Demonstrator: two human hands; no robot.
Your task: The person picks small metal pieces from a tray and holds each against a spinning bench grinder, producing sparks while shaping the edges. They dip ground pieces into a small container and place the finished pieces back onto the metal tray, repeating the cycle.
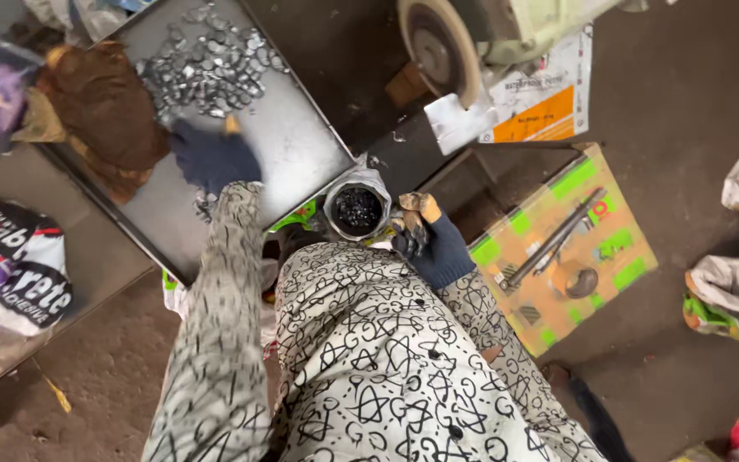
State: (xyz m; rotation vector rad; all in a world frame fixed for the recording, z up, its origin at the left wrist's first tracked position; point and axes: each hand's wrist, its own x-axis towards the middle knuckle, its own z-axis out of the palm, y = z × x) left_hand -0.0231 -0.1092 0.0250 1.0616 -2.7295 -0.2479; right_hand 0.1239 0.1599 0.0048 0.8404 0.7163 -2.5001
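Note:
My left hand (pixel 212 159), in a dark blue glove, reaches onto a flat grey metal tray (pixel 301 145) and rests just below a heap of small shiny metal pieces (pixel 207 68); its fingers look curled over a few pieces. My right hand (pixel 429 241), in a dark blue glove with worn tan fingertips, grips the rim of a small round container (pixel 357 205) lined with plastic and filled with dark small parts. The container sits at the tray's near corner, close to my patterned sleeves.
A brown cloth bundle (pixel 104 111) lies on the tray's left edge. A grinding wheel machine (pixel 442 47) stands behind. A cardboard sheet (pixel 570 244) with a metal rod and round part lies to the right. Plastic bags (pixel 729 291) dot the dirt floor.

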